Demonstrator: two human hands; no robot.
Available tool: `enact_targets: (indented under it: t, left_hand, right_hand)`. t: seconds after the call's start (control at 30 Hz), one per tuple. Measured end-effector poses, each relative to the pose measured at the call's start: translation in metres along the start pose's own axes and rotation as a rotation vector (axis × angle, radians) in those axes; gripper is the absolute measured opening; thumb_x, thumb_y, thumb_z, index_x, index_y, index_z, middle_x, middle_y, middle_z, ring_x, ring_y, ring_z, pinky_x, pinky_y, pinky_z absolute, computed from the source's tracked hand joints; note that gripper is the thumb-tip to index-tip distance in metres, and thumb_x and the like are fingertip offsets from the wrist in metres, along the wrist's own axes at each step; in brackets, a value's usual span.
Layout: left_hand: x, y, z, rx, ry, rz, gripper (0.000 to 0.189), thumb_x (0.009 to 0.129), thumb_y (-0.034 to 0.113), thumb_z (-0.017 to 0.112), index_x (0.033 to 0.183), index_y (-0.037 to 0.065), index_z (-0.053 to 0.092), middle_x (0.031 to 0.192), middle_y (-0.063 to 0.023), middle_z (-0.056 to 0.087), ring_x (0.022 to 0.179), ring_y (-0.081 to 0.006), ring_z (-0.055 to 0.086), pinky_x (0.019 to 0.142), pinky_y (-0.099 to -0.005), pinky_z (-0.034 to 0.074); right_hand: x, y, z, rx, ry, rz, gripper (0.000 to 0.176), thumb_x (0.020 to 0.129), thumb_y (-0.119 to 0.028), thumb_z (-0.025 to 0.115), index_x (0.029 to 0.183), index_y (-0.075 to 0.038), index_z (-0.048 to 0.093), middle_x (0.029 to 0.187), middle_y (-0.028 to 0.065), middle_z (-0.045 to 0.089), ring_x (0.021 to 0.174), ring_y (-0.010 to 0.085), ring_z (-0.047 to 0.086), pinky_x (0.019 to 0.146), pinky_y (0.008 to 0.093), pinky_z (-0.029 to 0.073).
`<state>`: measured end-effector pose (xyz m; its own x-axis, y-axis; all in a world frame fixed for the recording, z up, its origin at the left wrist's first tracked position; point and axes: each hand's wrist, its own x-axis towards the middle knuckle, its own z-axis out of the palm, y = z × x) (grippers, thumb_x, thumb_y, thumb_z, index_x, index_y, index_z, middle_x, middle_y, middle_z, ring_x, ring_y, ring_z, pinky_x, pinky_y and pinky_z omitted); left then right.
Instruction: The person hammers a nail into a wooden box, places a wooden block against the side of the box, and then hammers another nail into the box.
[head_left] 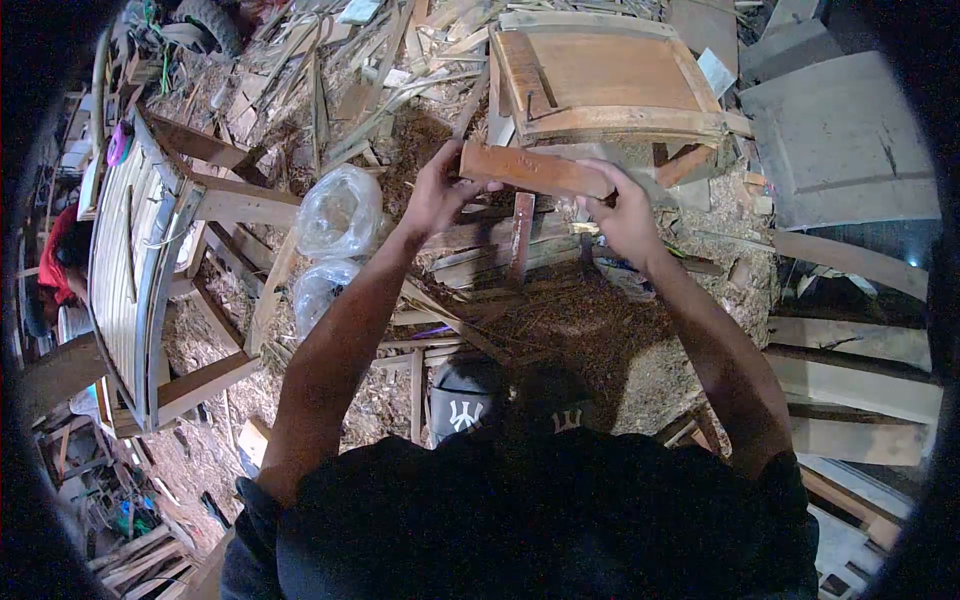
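A short reddish-brown wooden block point(535, 172) is held up level in front of me, between both hands. My left hand point(440, 190) grips its left end, and my right hand point(622, 212) is closed around the right end. Faint marks show on the block's face. Beyond it stands a wooden frame piece with a panel top point(610, 70), with a dark slim tool or strip lying on its left side. Below the block, a narrow reddish wood strip point(521, 240) rests over boards on the ground.
Clear plastic bundles point(340, 212) lie left of centre. A slatted wooden frame point(130, 240) stands at the left, with a person in a red shirt point(62, 258) behind it. Sawdust and wood scraps point(390, 60) cover the floor. Curved boards point(850, 385) are stacked at right.
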<state>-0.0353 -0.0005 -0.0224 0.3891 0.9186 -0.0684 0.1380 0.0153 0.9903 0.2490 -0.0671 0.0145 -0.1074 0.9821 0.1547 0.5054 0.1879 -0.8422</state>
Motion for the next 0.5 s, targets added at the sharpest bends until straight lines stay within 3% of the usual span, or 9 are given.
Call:
enact_targets:
  t: [0.17,0.3,0.37,0.4,0.47,0.5]
  left_hand:
    - [-0.001,0.011,0.002,0.192,-0.005,-0.07,0.06,0.083,0.023,0.081,0.129,-0.001,0.051,0.12,-0.0104,0.064,0.111,-0.0172,0.06,0.098,-0.0336,0.048]
    - [0.011,-0.031,-0.001,0.247,-0.055,-0.122,0.06,0.085,0.025,0.08,0.13,-0.002,0.051,0.12,-0.0113,0.065,0.111,-0.0174,0.061,0.097,-0.0334,0.049]
    - [0.01,-0.034,-0.003,0.32,-0.026,-0.044,0.076,0.08,0.042,0.081,0.135,-0.001,0.05,0.117,-0.0201,0.066,0.107,-0.0298,0.065,0.094,-0.038,0.05]
    - [0.009,-0.029,-0.002,0.319,-0.026,-0.045,0.076,0.08,0.042,0.081,0.135,-0.001,0.05,0.117,-0.0201,0.066,0.107,-0.0298,0.065,0.094,-0.038,0.05]
    - [0.004,-0.019,0.0,0.317,-0.01,-0.012,0.063,0.085,0.028,0.079,0.132,-0.003,0.05,0.122,-0.0136,0.065,0.113,-0.0184,0.061,0.097,-0.0353,0.049]
    - [0.003,-0.016,0.0,0.317,-0.01,-0.013,0.063,0.085,0.028,0.079,0.132,-0.003,0.05,0.122,-0.0136,0.065,0.113,-0.0184,0.061,0.097,-0.0353,0.049]
  right_hand:
    - [0.014,0.012,-0.007,-0.113,0.047,-0.025,0.041,0.08,-0.002,0.072,0.12,0.0,0.061,0.11,0.019,0.065,0.105,0.0303,0.064,0.091,0.037,0.05]
    - [0.018,0.026,-0.013,-0.222,0.041,0.029,0.041,0.081,-0.01,0.075,0.117,0.003,0.062,0.107,0.0209,0.063,0.105,0.036,0.062,0.091,0.0395,0.05]
    - [0.016,0.024,-0.013,-0.23,0.048,0.016,0.042,0.081,-0.011,0.075,0.118,0.004,0.062,0.108,0.0213,0.063,0.104,0.0366,0.062,0.091,0.0399,0.05]
    - [0.015,0.023,-0.013,-0.237,0.056,0.004,0.042,0.081,-0.012,0.076,0.118,0.004,0.062,0.109,0.0217,0.062,0.104,0.0372,0.062,0.091,0.0404,0.05]
    - [0.012,0.026,-0.012,-0.251,0.079,-0.02,0.042,0.082,-0.013,0.075,0.118,0.002,0.062,0.112,0.0212,0.061,0.104,0.0374,0.061,0.091,0.041,0.05]
    - [0.012,0.023,-0.011,-0.267,0.103,-0.045,0.041,0.083,-0.013,0.075,0.118,0.001,0.062,0.115,0.0206,0.06,0.104,0.0376,0.061,0.091,0.0416,0.05]
